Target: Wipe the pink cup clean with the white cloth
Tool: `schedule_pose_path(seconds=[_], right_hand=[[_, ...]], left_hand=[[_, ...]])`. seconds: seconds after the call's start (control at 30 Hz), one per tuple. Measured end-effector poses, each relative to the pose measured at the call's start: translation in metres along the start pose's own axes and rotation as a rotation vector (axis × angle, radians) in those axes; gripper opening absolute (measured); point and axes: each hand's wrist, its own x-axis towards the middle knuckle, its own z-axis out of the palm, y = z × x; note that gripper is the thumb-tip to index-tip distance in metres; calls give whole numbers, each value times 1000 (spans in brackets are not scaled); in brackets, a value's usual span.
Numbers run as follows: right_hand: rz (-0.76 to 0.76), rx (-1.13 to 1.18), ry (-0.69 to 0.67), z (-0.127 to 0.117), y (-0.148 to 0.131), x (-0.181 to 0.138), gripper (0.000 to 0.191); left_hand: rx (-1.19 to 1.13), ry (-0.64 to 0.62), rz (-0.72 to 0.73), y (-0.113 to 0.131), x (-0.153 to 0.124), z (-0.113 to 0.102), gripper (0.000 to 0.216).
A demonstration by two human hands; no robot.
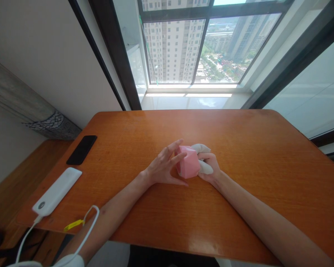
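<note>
A pink faceted, box-like object [189, 163] with pale grey-white curved parts [202, 148] on its right side is held up over the middle of the table. I cannot make out its exact kind. My right hand [211, 165] is closed around the object from the right, its fingers between the two pale parts. My left hand [164, 165] is at the pink part's left side with fingers spread and thumb apart. Its upper fingers reach over the pink surface; whether they press on it is hard to tell.
The wooden table [253, 148] extends around both hands. On its left lie a black phone [82, 150] and a white power bank [57, 191]. A white cable [93, 226] with a yellow tag [74, 225] passes by my left forearm. A window [195, 52] stands behind.
</note>
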Motion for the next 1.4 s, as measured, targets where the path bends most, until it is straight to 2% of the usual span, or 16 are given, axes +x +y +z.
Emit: schedule_pose_path(seconds=[0.1, 0.33, 0.5, 0.87, 0.97, 1.13, 1.27, 1.4], right_hand=[[12, 5, -1, -2, 0, 0, 18], [15, 12, -2, -4, 2, 1, 16], [9, 11, 4, -5, 2, 1, 15], [-36, 17, 26, -3, 2, 2, 18], [-42, 16, 26, -2, 2, 2, 19], [-49, 6, 20, -2, 2, 2, 17], [-50, 3, 20, -4, 1, 2, 17], [-40, 7, 17, -6, -1, 2, 17]], left_hand=[[108, -18, 91, -2, -1, 1, 119], [76, 39, 53, 5, 3, 0, 103], [22, 38, -95, 16, 7, 0, 107], [-364, 50, -455, 30, 17, 1, 117], [-424, 33, -500, 30, 15, 2, 116], [-402, 13, -428, 24, 11, 3, 131], [-285, 10, -262, 14, 6, 4, 150], [-41, 0, -43, 3, 0, 3, 139]])
